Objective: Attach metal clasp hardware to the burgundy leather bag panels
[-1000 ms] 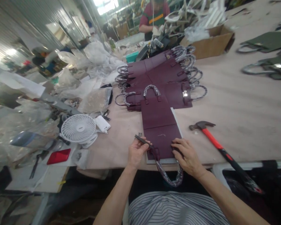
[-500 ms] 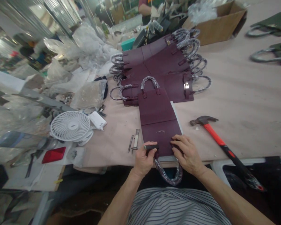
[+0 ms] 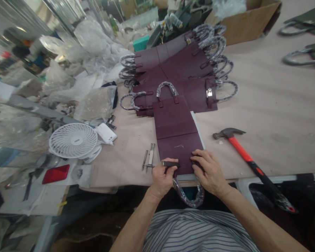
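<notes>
The left hand point(image 3: 162, 179) gripped a short dark tool point(image 3: 170, 163) at the lower part of a burgundy handbag panel point(image 3: 174, 131); the right hand point(image 3: 208, 173) lay open on its right edge. The panel lay on the counter point(image 3: 126, 154), its near plastic-wrapped handle point(image 3: 191, 204) overhanging the front.

A burgundy bag panel point(image 3: 177, 122) lies flat, lengthwise away from the viewer, a line crossing its middle and a pale curved mark point(image 3: 179, 146) on its nearer half. Plastic-wrapped loop handles point(image 3: 190, 204) extend from both ends (the nearer one overhangs the table point(image 3: 132, 176)). A slim dark tool point(image 3: 169, 163) is held over its near left corner.
</notes>
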Motion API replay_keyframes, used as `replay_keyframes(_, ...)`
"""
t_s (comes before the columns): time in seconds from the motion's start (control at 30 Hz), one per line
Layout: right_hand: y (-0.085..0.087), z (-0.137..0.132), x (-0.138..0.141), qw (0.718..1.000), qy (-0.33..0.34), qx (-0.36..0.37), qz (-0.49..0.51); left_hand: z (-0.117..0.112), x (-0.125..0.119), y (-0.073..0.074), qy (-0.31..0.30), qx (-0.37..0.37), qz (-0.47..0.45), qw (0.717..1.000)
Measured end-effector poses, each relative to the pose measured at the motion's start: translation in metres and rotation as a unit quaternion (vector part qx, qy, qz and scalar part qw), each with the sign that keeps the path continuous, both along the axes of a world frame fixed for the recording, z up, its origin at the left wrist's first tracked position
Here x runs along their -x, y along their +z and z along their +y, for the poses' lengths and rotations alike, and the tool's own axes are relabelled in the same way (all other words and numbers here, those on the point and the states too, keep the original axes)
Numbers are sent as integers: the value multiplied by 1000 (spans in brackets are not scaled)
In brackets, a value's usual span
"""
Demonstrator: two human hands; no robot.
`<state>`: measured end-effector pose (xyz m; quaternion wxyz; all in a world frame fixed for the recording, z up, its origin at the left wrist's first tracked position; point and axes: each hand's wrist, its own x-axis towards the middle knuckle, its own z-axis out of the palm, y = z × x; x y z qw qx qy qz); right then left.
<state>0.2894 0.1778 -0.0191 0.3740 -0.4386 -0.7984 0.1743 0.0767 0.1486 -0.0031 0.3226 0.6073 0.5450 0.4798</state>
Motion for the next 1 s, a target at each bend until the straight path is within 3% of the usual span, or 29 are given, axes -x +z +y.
replay_keyframes(1.0,4,-1,1,1000,-7,-2,-7,4,-4,-3,-36,-42,48,997)
